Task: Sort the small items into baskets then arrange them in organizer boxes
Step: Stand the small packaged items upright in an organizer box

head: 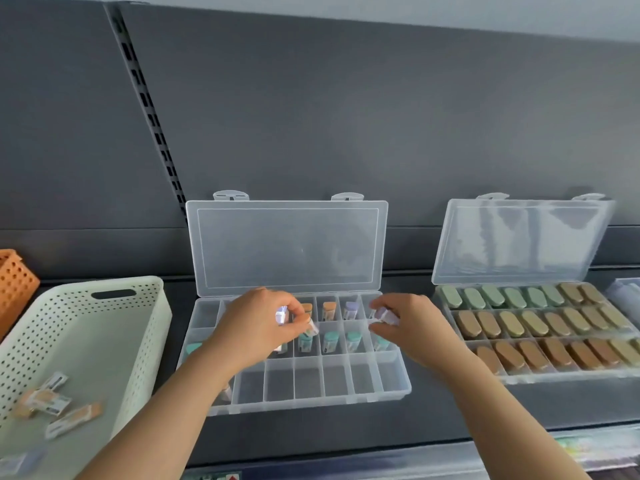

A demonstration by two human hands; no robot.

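A clear organizer box [391,393] lies open on the dark shelf, its lid leaning against the back wall. Small capped tubes stand in its compartments: orange-capped ones [329,309] and a lilac one [350,309] in the back row, teal-capped ones [330,341] in the middle row. The front row is mostly bare. My left hand [258,327] hovers over the box's left half and grips small tubes [282,316], one lilac. My right hand [412,327] hangs over the right half, pinching another lilac tube [382,315]. A cream perforated basket [145,327] at left holds several orange packets [52,401].
A second open organizer box [519,377] at right is filled with green, tan and brown oblong items. An orange perforated basket [15,282] stands at the far left edge. Another clear container [623,292] shows at the far right. The shelf's front edge runs below the boxes.
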